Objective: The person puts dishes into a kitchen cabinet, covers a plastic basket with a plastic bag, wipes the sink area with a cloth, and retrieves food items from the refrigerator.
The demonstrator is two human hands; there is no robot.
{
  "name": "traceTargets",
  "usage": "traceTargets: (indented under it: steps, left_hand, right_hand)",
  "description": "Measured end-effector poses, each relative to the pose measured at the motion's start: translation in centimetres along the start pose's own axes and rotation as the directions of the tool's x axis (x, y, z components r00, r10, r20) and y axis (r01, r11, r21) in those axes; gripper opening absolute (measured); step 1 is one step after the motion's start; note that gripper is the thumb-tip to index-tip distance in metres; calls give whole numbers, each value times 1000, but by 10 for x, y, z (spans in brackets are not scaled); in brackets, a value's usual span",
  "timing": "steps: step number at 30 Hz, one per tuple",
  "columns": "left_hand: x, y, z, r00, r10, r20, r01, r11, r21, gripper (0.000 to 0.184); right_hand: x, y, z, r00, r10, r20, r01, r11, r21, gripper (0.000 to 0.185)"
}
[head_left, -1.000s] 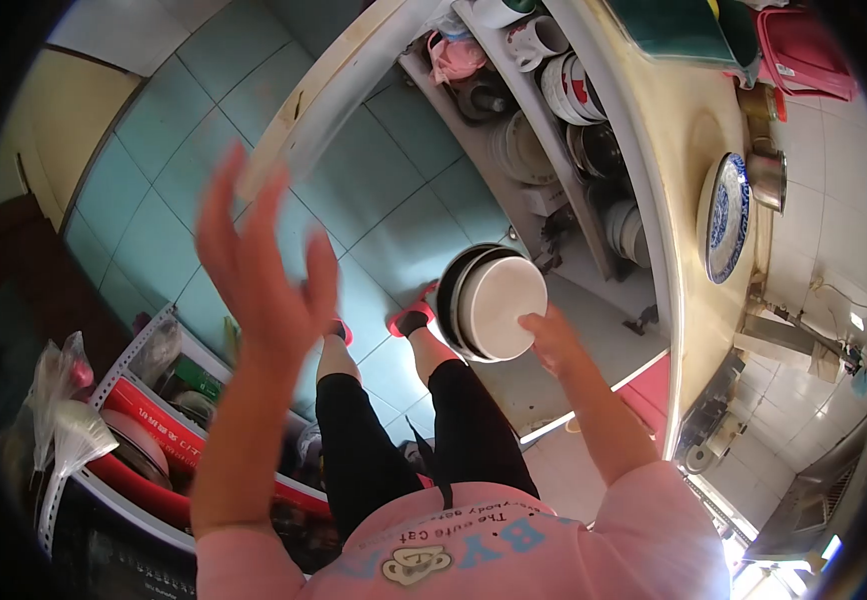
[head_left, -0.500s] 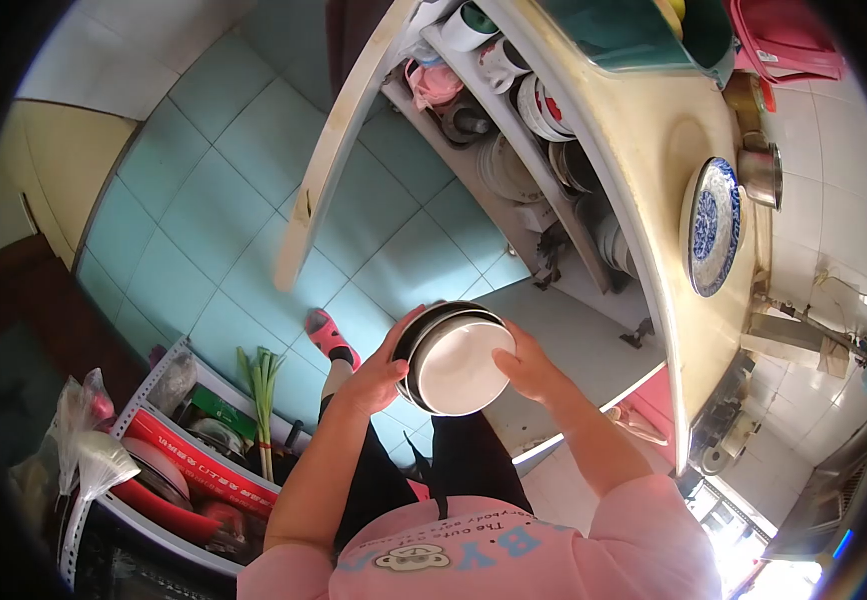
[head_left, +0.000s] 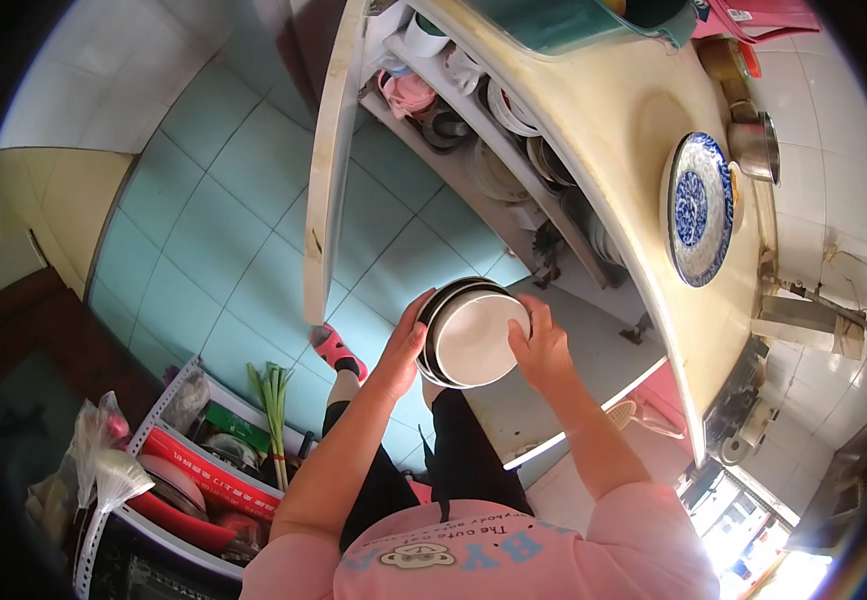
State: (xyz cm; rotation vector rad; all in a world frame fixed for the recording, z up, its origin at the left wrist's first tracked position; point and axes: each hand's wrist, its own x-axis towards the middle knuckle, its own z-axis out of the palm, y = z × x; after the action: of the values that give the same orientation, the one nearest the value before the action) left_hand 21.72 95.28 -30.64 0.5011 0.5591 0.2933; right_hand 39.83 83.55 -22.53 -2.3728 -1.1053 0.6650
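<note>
A nested stack of bowls (head_left: 476, 338), with a white one innermost and a dark one outside, is held in front of my body above my legs. My left hand (head_left: 402, 350) grips its left side, thumb near the rim. On the right side my right hand (head_left: 542, 345) holds the rim, with the thumb over the edge. The open cabinet (head_left: 554, 335) beside the stack has shelves with plates (head_left: 499, 170), bowls and cups. Its door (head_left: 326, 180) stands open over the tiled floor.
On the counter (head_left: 644, 120) are a blue-patterned plate (head_left: 701, 210), a metal pot (head_left: 754, 148) and a green basin (head_left: 564, 22). A rack (head_left: 194, 470) at lower left holds green onions (head_left: 274, 410), bags and a red box. A pink shoe (head_left: 338, 350) is on the floor.
My left hand, raised and spread apart from the bowls a second ago, has come down onto the stack's left side. The stack has shifted slightly, and the view has turned.
</note>
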Motion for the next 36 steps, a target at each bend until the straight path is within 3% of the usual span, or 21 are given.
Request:
traceTargets:
  steps: [3,7,9,10,12,13,15,16,20,26,29,36]
  left_hand:
    - [1,-8,2,999,39,-24,-38,998,50,87]
    - [2,-17,-5,999,42,-33,-38,993,111,88]
    - [2,-22,-11,999,1,-32,-1,1000,6,90]
    - [0,-21,-11,999,-12,-44,11,999,-33,90]
    - [-1,-24,-21,999,-46,-23,43,995,-87,87]
    - [-2,-34,-33,998,-49,-26,47,995,-88,85]
    - [-4,-46,-48,999,-38,6,38,995,-87,79]
    - [-5,-46,-47,999,-41,3,41,995,-89,79]
    - [-13,-50,-45,997,-64,-44,62,997,-49,78]
    - [-18,-60,-43,996,-73,-49,70,995,-69,75]
    - [-18,-61,-40,993,-113,-22,110,990,-90,83]
    - [-13,-71,-36,993,-99,-62,94,992,-85,75]
  right_hand:
    - [-2,5,-5,997,64,42,-62,997,-38,24]
    - [-4,10,-7,997,56,52,-57,998,16,23]
    - [-8,12,-13,964,198,175,-238,939,248,23]
    - [-10,14,-15,963,207,170,-245,938,245,23]
    - [-16,17,-16,870,408,276,-485,617,620,23]
    - [-19,24,-18,868,413,274,-488,616,618,23]
    - [-27,50,-20,727,537,427,-606,212,766,26]
    - [-29,64,-20,725,539,429,-609,210,765,26]
    - [-19,143,-17,557,802,217,-440,63,896,22]
    - [22,264,-39,460,887,28,-83,11,997,18]
    - [50,256,-63,434,897,-83,-61,121,991,25]
    - [67,296,-62,562,806,-187,18,214,977,31]
